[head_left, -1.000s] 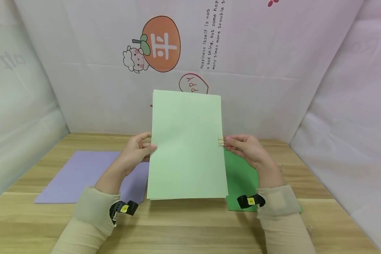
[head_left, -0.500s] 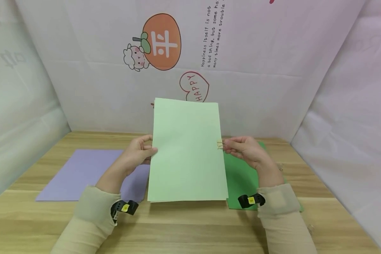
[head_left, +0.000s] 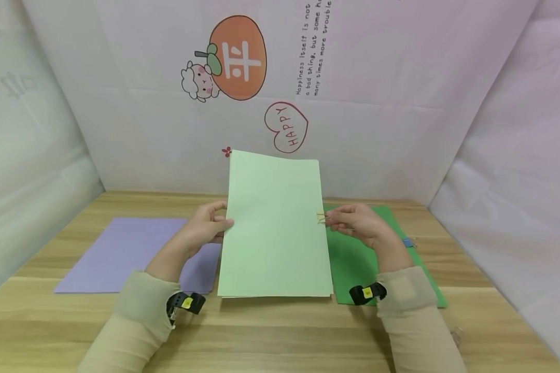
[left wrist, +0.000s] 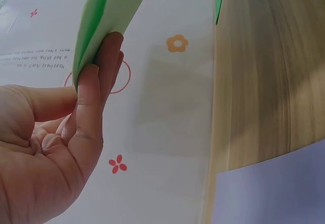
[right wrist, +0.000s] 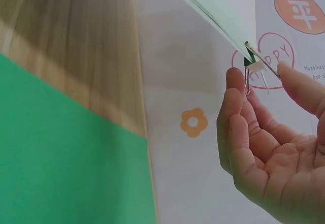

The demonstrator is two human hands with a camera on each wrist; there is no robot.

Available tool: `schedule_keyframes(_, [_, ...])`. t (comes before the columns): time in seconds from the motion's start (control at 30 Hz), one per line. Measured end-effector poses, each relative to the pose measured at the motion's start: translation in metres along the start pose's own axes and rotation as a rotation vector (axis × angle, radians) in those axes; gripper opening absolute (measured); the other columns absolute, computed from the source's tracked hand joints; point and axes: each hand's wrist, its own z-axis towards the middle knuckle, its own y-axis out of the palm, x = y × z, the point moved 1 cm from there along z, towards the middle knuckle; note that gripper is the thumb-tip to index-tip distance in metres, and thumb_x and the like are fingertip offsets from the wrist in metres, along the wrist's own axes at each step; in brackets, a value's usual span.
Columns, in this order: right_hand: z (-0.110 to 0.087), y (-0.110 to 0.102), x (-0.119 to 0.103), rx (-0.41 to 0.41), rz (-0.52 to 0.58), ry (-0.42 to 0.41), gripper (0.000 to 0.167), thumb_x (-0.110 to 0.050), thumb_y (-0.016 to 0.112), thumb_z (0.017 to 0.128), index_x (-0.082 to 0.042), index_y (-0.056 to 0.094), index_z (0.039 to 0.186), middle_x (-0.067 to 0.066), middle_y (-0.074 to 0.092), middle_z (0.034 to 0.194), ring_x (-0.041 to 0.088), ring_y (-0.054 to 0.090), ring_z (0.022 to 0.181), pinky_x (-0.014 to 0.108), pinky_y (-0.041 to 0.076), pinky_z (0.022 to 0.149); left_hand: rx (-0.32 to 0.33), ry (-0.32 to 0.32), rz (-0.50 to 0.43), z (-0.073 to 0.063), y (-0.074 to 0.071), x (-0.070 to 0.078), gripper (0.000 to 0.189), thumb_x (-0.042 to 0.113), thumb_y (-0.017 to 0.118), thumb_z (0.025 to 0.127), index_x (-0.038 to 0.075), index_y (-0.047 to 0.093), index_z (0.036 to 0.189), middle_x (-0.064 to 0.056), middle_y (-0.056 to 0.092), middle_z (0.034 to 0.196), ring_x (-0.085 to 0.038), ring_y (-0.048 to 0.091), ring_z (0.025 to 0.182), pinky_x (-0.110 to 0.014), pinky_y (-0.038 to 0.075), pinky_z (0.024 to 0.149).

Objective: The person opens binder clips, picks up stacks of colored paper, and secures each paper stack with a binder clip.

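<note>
The sheets (head_left: 276, 228) were found raised between the two hands, tilted, near side facing the wearer. The left hand (head_left: 207, 224) pinched their edge between thumb and fingers; the right hand (head_left: 361, 224) held the clip (head_left: 320, 218) on the opposite edge, thumb against one wire lever (right wrist: 269, 66). Purple paper (head_left: 126, 254) lay on the bench (head_left: 261, 336) beside and below the left hand; green paper (head_left: 359, 264), bearing a blue clip (head_left: 408, 242), lay below the right. The sheets bowed between the hands and were judged light, limp and easily creased, with smooth faces liable to slide apart. The sound hold was judged a gentle pinch at mid-edge taking every sheet, with the clip taken by its levers.
</note>
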Motion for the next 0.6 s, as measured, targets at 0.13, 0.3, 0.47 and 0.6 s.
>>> schedule_keyframes(0.13, [0.0011,0.0003,0.0016,-0.010,-0.013,0.014,0.048,-0.022,0.061,0.100,0.010,0.052,0.135,-0.001,0.071,0.105,0.008,0.066,0.092,0.021,0.054,0.090,-0.007,-0.012,0.020,0.0015,0.0005,-0.0024,0.041,0.002,0.052,0.101,0.001,0.045,0.142,-0.016,0.075,0.109,-0.012,0.071,0.079,-0.030,0.060,0.074])
schedule_keyframes(0.3, [0.0023,0.0003,0.0044,-0.010,-0.020,0.033,0.049,-0.022,0.061,0.100,0.009,0.052,0.136,-0.003,0.072,0.102,0.010,0.066,0.091,0.019,0.054,0.083,-0.008,-0.021,0.047,0.0031,0.0022,-0.0043,0.045,0.003,0.052,0.102,0.003,0.042,0.146,-0.017,0.073,0.112,-0.011,0.070,0.080,-0.030,0.059,0.075])
schedule_keyframes(0.47, [0.0038,0.0008,0.0068,-0.005,-0.027,0.052,0.049,-0.023,0.061,0.100,0.009,0.052,0.137,-0.001,0.073,0.104,0.011,0.065,0.091,0.022,0.055,0.085,0.001,-0.032,0.060,0.0038,0.0038,-0.0064,0.045,0.003,0.052,0.102,0.003,0.043,0.145,-0.017,0.073,0.110,-0.011,0.069,0.079,-0.031,0.059,0.074])
schedule_keyframes(0.6, [0.0059,0.0024,0.0090,0.001,-0.065,0.067,0.050,-0.025,0.060,0.101,0.007,0.051,0.138,0.006,0.072,0.113,0.015,0.065,0.098,0.030,0.053,0.097,-0.002,-0.032,0.056,0.0044,0.0052,-0.0078,0.042,0.002,0.052,0.102,0.002,0.045,0.143,-0.017,0.074,0.108,-0.012,0.070,0.079,-0.031,0.060,0.074])
